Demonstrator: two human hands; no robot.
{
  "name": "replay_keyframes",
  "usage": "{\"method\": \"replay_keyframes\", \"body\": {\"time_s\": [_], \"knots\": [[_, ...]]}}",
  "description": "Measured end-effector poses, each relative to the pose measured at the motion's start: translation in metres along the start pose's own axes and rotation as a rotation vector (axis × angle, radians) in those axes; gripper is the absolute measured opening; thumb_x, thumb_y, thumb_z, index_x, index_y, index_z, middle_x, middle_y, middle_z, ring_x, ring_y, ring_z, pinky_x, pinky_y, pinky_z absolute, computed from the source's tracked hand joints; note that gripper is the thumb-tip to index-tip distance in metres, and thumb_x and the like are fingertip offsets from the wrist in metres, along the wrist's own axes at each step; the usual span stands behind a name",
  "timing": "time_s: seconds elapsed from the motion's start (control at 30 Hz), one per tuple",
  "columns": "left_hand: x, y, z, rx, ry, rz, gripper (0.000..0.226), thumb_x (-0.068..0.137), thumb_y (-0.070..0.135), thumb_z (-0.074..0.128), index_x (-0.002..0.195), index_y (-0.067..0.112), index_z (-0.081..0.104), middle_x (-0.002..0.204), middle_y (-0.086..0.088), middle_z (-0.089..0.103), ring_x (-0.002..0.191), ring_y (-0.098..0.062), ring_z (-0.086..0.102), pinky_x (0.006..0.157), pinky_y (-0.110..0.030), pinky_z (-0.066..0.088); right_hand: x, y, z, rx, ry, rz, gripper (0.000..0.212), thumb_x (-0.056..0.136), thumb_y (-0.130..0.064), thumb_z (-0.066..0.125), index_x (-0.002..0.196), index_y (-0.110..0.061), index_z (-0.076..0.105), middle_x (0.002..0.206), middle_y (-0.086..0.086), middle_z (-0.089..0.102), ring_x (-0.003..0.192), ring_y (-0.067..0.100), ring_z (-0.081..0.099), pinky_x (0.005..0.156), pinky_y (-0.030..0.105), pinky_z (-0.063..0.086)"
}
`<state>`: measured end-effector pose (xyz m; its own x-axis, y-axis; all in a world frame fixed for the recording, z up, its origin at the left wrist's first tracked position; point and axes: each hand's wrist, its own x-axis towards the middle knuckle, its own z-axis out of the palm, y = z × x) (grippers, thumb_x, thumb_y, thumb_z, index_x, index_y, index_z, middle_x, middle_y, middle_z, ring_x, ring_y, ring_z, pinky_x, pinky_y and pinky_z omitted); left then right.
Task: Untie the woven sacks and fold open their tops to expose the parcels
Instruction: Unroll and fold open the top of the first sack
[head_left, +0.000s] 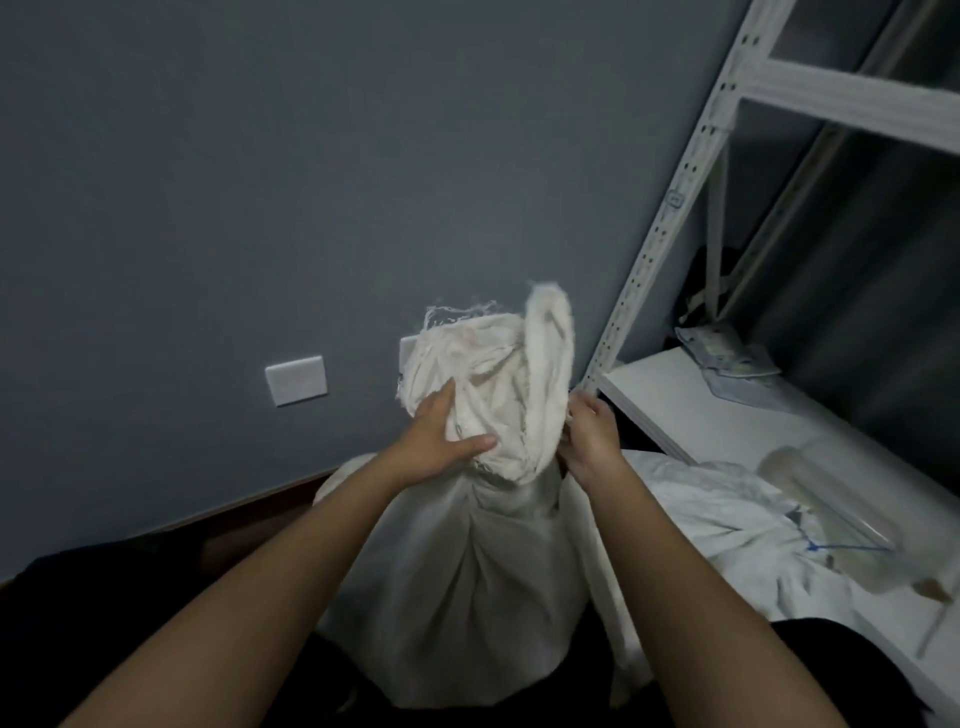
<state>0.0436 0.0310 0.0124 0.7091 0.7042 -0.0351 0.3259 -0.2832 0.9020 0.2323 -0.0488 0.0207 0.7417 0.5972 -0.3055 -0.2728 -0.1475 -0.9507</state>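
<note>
A white woven sack (467, 571) stands upright in front of me, its neck gathered tight. Above the neck its frayed top (488, 364) bunches up, with one twisted strip (548, 374) rising on the right. My left hand (441, 436) presses on the left of the bunched top, thumb across the fabric. On the right of the neck my right hand (589, 434) pinches the twisted strip. A second white sack (727, 525) lies to the right with blue marks on it. No parcels show.
A white metal shelving rack (670, 218) stands at the right, its low shelf (691, 415) holding a packet (727, 353). A clear plastic roll (826, 499) lies on the second sack. The grey wall (260, 182) with a socket plate (296, 379) is close behind the sack.
</note>
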Motion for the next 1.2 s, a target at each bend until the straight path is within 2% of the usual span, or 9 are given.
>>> {"method": "replay_keyframes", "body": {"time_s": [0.1,0.23,0.4,0.57,0.67,0.77,0.93,1.1,1.2], "knots": [[0.019,0.009,0.028,0.066,0.095,0.149,0.047,0.086,0.024,0.069,0.128,0.007,0.055,0.127,-0.009,0.054,0.124,-0.028,0.048,0.099,-0.027,0.036,-0.034,0.003,-0.02,-0.277,0.014,-0.464,0.044,0.097,-0.037,0.05,0.139,-0.023,0.043,0.147,-0.002,0.036,0.135,0.013,0.034,0.108,0.025,0.03],[0.029,0.032,0.041,-0.073,0.194,0.195,0.031,0.092,0.003,0.055,0.121,0.012,0.056,0.125,-0.008,0.056,0.084,-0.017,0.059,0.073,-0.016,0.046,-0.036,0.024,-0.035,-1.083,-0.253,-0.988,0.047,0.088,-0.042,0.058,0.129,-0.019,0.057,0.145,0.005,0.043,0.135,0.023,0.035,0.109,0.033,0.029],[0.024,0.032,0.021,0.216,0.225,0.35,0.042,0.087,-0.008,0.045,0.122,0.012,0.055,0.124,0.0,0.049,0.106,-0.019,0.054,0.092,-0.027,0.043,-0.006,0.018,-0.043,-1.067,-0.111,-0.815,0.012,0.089,-0.017,0.058,0.092,-0.013,0.069,0.093,0.003,0.068,0.093,0.027,0.062,0.075,0.035,0.048],[0.054,0.025,-0.006,0.916,0.044,0.296,0.068,0.09,0.009,0.052,0.149,0.023,0.023,0.159,-0.004,0.009,0.144,-0.027,0.012,0.116,-0.036,0.013,-0.01,0.002,-0.026,-1.179,-0.233,-0.67,0.05,0.089,-0.056,0.054,0.126,-0.024,0.051,0.119,-0.002,0.062,0.113,0.018,0.052,0.103,0.041,0.027],[0.078,0.027,-0.001,1.165,-0.047,0.281,0.054,0.094,0.025,0.052,0.144,0.024,0.034,0.158,-0.005,0.017,0.144,-0.026,0.014,0.115,-0.038,0.013,-0.001,0.011,-0.022,-1.465,-0.178,-0.615,0.065,0.084,-0.07,0.045,0.133,-0.027,0.04,0.129,0.003,0.053,0.123,0.026,0.046,0.109,0.055,0.017],[0.092,0.032,0.005,1.168,-0.032,0.348,0.019,0.093,0.022,0.047,0.106,0.023,0.061,0.12,0.0,0.061,0.117,-0.022,0.051,0.102,-0.034,0.027,0.005,0.014,-0.018,-1.516,-0.067,-0.67,0.062,0.084,-0.066,0.049,0.129,-0.023,0.046,0.125,0.007,0.051,0.121,0.03,0.045,0.109,0.06,0.017],[0.087,0.041,-0.006,1.01,0.07,0.566,0.021,0.094,0.036,0.051,0.094,0.016,0.058,0.095,-0.002,0.066,0.095,-0.024,0.059,0.098,-0.033,0.03,0.009,-0.016,-0.02,-1.04,-0.065,-1.079,0.017,0.086,-0.025,0.06,0.092,-0.011,0.068,0.086,0.006,0.063,0.082,0.028,0.056,0.078,0.039,0.048],[0.086,0.085,-0.068,0.831,0.172,0.614,0.029,0.088,0.036,0.046,0.089,0.013,0.063,0.089,-0.007,0.066,0.087,-0.03,0.062,0.07,-0.033,0.042,0.006,-0.096,-0.052,-0.825,0.166,-0.973,0.014,0.092,-0.013,0.057,0.1,-0.01,0.068,0.102,0.004,0.063,0.1,0.026,0.054,0.08,0.018,0.031],[0.081,0.139,-0.084,0.832,0.338,0.61,0.022,0.087,0.015,0.054,0.106,0.016,0.063,0.106,-0.005,0.066,0.098,-0.03,0.061,0.072,-0.036,0.044,-0.016,-0.129,-0.03,-0.872,-0.043,-0.942,0.043,0.088,-0.013,0.058,0.131,-0.017,0.052,0.138,0.0,0.046,0.13,0.018,0.036,0.101,0.018,0.023]]}}
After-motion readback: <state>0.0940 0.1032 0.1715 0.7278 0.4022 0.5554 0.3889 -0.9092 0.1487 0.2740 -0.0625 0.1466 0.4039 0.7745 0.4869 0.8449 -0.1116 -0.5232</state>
